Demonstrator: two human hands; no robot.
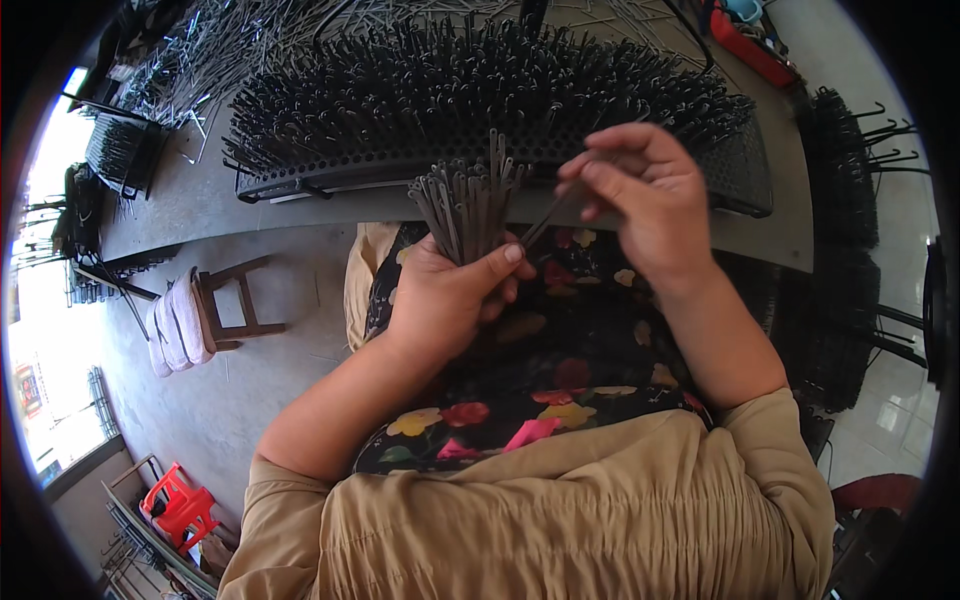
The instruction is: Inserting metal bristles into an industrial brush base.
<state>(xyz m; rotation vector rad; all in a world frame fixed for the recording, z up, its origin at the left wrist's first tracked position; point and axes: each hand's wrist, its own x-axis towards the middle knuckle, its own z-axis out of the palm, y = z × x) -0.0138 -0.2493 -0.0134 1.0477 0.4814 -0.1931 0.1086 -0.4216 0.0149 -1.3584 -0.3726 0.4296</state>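
Above the floral cloth (575, 375), bunch of rods (462, 205): gripped in the left hand (450, 285), standing up out of the fist with the eyed ends fanned a little; a few reach higher than the rest.
Single rod (552, 213): slants between the hands, just right of the bunch. Upper part appears pinched at the right fingertips; lower end is near the left thumb. Whether that end is clear of the left grip, I cannot tell.
Step in hand: I judge it to be one-rod handling, the right hand working beside the stock held in the left.
Next move calls for: in my judgement, a light, sure pinch on the right and a steady left grip; the eyed ends could catch and drag neighbours.
Left hand pose: thumb laid across the near side of the bunch, fingers wrapped round it; left forearm (330, 395) slants up from lower left.
Right hand pose: raised (655, 205), right of the bunch and farther out than the left; thumb and forefinger brought together, other fingers loosely bent, slight blur.
Perforated tray (740, 180): beyond both hands, on the worktop (360, 208), crowded with upright hooked rods (480, 95).
Loose rods (190, 65): well beyond the left hand and to its left, heaped.
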